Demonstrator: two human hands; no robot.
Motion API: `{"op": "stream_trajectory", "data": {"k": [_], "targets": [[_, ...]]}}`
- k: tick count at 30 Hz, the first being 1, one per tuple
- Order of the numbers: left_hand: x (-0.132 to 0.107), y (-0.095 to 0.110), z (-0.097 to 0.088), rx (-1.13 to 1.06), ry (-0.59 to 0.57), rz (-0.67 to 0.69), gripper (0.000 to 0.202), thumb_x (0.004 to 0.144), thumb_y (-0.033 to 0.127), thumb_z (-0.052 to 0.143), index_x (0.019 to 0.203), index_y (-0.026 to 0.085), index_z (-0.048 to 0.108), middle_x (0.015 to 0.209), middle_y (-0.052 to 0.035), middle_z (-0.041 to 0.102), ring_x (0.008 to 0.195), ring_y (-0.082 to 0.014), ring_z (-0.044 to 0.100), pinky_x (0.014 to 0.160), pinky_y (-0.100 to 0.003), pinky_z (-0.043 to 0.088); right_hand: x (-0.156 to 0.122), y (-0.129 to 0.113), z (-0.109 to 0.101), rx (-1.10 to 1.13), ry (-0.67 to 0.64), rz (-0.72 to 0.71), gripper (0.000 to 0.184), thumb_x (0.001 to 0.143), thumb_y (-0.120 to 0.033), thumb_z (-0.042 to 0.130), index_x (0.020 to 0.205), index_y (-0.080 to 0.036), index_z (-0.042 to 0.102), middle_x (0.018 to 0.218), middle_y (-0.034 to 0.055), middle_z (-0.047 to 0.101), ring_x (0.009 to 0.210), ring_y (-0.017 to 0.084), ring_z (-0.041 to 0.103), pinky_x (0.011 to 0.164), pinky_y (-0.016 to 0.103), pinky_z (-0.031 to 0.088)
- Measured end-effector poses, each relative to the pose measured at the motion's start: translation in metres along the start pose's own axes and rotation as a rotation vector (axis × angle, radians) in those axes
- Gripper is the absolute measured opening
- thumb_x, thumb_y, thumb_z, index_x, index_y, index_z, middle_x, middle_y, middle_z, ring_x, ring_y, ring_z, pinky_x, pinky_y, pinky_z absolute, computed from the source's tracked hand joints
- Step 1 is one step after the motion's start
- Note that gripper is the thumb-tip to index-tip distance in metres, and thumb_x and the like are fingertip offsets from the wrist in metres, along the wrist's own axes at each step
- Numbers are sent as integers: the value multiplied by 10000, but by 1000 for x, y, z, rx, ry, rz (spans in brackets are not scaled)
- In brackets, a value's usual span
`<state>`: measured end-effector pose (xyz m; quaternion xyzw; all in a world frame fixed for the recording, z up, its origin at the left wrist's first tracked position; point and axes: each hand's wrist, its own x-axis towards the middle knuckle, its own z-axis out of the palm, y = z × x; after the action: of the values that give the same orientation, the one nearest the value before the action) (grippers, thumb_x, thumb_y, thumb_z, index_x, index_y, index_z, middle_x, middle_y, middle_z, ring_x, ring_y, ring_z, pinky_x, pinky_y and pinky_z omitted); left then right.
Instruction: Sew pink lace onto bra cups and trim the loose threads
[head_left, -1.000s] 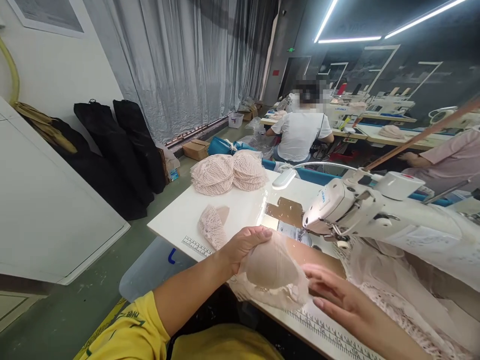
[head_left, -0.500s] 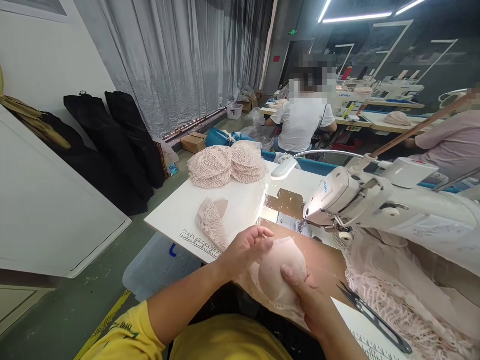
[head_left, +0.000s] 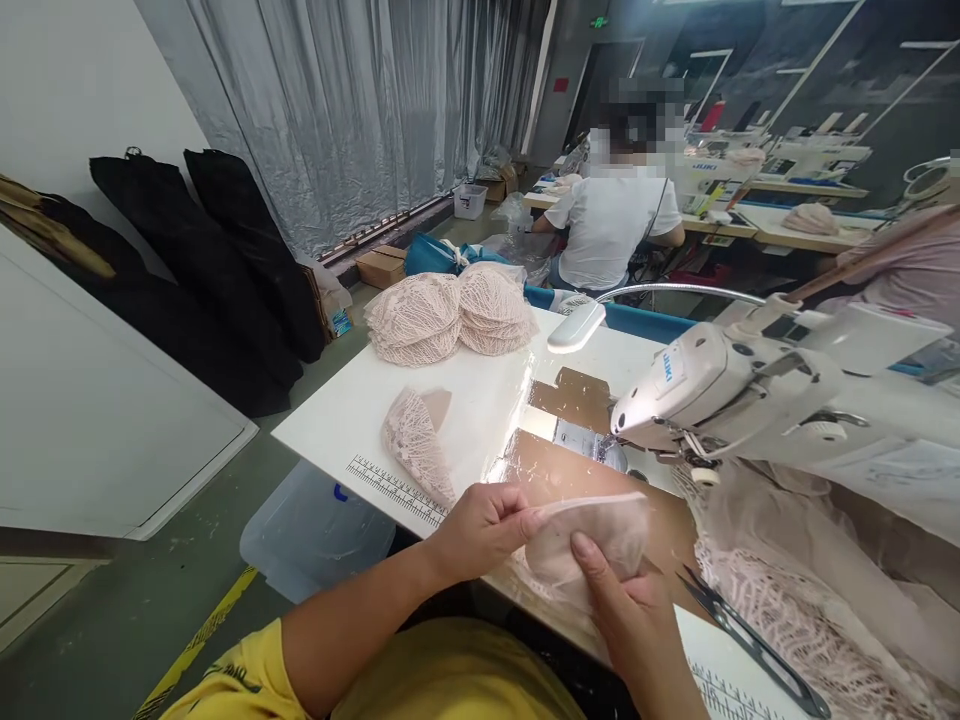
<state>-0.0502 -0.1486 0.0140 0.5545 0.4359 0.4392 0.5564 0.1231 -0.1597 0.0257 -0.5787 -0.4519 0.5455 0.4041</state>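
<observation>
A pale pink bra cup [head_left: 555, 545] is held up between both hands at the table's front edge, its top edge drawn fairly straight. My left hand [head_left: 487, 530] pinches the cup's left corner between thumb and fingers. On the other side, my right hand [head_left: 626, 595] grips it with the thumb lying on the near face and the fingers hidden behind. Left of them, a single lace cup piece [head_left: 416, 440] lies on the white table. Beyond the cup stands the white sewing machine [head_left: 697, 385], its needle area lit.
Stacked lace cups [head_left: 450, 315] sit at the table's far left. Black thread snips [head_left: 750, 640] lie at the right beside heaped pink lace [head_left: 817, 610]. A lamp [head_left: 576, 327] hangs over the table. A co-worker in a white shirt [head_left: 611, 225] sits ahead.
My left hand has closed on the cup's edge, where its fingers were curled just above it. The cup went from rounded to flatter, its top edge pulled out. The view shifted slightly.
</observation>
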Motion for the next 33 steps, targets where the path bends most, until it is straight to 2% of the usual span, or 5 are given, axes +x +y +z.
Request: {"op": "stream_trajectory", "data": {"k": [11,20,25,29,33], "targets": [[4,-8,1,-293,-142,-189,508,828,578,546,570,156,427,532,59,343,510,-69,269,521,-217,232,1,3,4,361,-89,144,380,649,-435,764,892,-144,730,825,122,754,802,325,703,722,410,557],[-6,4,-8,-166,-345,-286,370,709,466,736,697,125,592,587,45,418,544,-67,343,517,-197,251,3,3,-6,192,63,42,365,676,-499,734,795,-155,698,645,64,713,601,245,664,545,306,528],[-9,-1,1,-562,-178,-232,303,780,404,699,784,105,648,692,-15,585,621,-89,522,634,-199,410,-5,-3,-4,-5,165,-183,324,693,-474,718,813,-174,703,773,61,734,743,252,675,676,313,529],[-9,-7,17,-835,-33,-211,264,799,361,688,876,109,666,783,-66,661,713,-144,621,729,-257,487,-6,-3,-5,-217,179,-295,246,727,-449,684,733,-206,651,526,-7,615,486,174,551,451,276,416],[-4,-8,32,-963,58,-156,248,838,369,633,795,125,632,661,-35,631,626,-135,614,683,-245,499,-4,4,-4,-249,140,-343,221,750,-424,657,738,-204,641,603,8,641,531,174,551,510,296,425]]}}
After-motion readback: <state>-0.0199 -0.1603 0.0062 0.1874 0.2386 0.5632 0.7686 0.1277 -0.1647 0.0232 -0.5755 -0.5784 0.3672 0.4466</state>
